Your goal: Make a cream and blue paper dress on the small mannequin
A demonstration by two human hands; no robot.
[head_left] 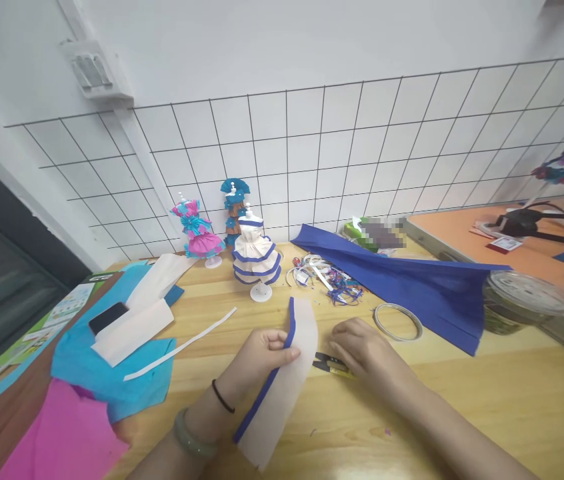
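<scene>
My left hand [269, 353] pinches a long cream strip [282, 400] of crepe-like paper between thumb and fingers. A narrow dark blue band [262, 397] runs along the strip's left edge. My right hand [362, 350] is closed, its curled fingers at a pair of small thread snips [331, 364] with dark blades and yellow handles. The snips are low at the tabletop, partly covered by the fingers. Just behind the strip stands a small dress form in a tiered cream dress [257, 250] with blue trim.
Two more dressed forms, pink-turquoise [202, 240] and teal-brown [235, 210], stand behind. Right are a blue sheet [412, 287], scraps [337, 280], a wire ring [398, 322] and a lidded tub [527, 300]. Left lie coloured sheets [57, 433], a phone [108, 318] and a thin white strip [182, 343].
</scene>
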